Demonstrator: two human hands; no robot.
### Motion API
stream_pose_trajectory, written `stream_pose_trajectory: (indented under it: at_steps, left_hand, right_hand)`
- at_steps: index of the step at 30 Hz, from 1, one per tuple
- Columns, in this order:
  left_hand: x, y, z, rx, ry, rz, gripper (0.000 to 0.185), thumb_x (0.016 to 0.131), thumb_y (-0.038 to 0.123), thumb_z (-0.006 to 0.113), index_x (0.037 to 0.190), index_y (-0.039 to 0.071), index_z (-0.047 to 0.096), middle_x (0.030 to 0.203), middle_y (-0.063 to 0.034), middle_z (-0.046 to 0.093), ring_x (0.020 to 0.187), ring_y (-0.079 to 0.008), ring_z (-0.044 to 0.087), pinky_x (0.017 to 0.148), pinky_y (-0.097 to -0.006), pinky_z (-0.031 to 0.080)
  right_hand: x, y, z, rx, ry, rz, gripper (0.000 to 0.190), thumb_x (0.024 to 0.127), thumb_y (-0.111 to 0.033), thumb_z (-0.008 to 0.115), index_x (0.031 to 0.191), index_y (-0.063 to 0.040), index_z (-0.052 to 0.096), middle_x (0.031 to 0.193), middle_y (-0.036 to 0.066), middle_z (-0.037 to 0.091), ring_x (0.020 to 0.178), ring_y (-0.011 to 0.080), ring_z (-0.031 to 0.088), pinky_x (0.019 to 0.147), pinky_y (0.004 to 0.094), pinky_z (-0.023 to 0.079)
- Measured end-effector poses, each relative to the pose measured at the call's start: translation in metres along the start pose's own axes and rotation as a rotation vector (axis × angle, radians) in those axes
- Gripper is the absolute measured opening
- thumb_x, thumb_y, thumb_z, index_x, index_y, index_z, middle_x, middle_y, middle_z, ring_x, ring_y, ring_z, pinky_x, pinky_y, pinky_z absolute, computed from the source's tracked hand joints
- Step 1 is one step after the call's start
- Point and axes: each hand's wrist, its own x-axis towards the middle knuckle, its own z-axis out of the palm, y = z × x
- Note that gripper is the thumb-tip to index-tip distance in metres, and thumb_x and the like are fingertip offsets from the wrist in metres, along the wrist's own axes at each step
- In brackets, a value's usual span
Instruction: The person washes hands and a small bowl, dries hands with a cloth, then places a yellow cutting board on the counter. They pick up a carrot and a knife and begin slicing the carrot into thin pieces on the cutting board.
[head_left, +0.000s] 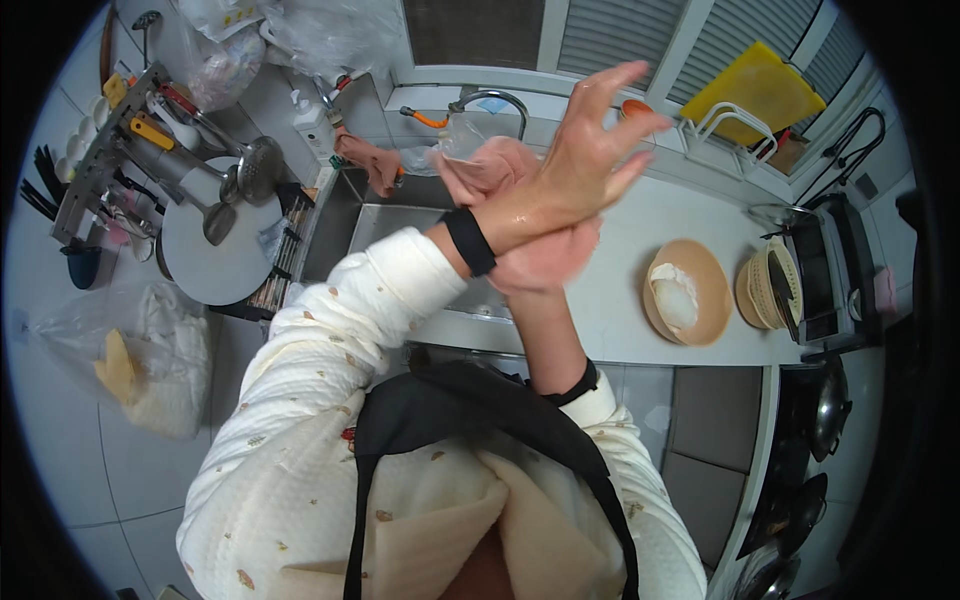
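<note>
My left hand (589, 154) is raised over the counter, wet, with its fingers spread and nothing in them. A black band (469, 241) circles that wrist. A pink cloth (544, 259) lies against the underside of my left hand and wrist, and more of it bunches up beyond them. My right forearm (544, 322) reaches up beneath my left wrist into this cloth. The cloth and my left arm cover my right hand, which holds the cloth from below. Under my arms is a stainless steel sink (397, 229) with a curved faucet (517, 101) behind it.
On the white counter (619, 292) to the right stand a tan bowl (709, 296) with white dough and flour, and a stacked basket (765, 281). A yellow cutting board (757, 90) leans in a rack. Utensils hang left, above a round white board (217, 262).
</note>
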Motion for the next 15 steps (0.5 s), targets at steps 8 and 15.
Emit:
stream_pose_trajectory:
  at_steps: [8,15]
  left_hand:
    - [-0.040,0.004,0.005,-2.142,0.068,-0.912,0.051,0.100,0.041,0.042,0.127,-0.002,0.045,0.119,-0.0162,0.055,0.108,-0.0256,0.054,0.092,-0.0366,0.047]
    - [-0.087,0.008,-0.007,-1.853,-0.238,-1.002,0.059,0.102,0.045,0.036,0.140,0.001,0.034,0.147,-0.0202,0.034,0.137,-0.0337,0.034,0.107,-0.0424,0.036]
  right_hand:
    - [-0.034,-0.026,0.003,-1.423,0.137,0.237,0.050,0.099,-0.022,0.048,0.145,-0.011,0.032,0.146,0.007,0.040,0.133,0.0173,0.041,0.109,0.0347,0.035]
    - [-0.055,-0.002,-0.098,-0.373,0.347,0.120,0.048,0.098,-0.015,0.045,0.144,-0.011,0.028,0.146,0.006,0.036,0.135,0.0194,0.037,0.107,0.0346,0.037]
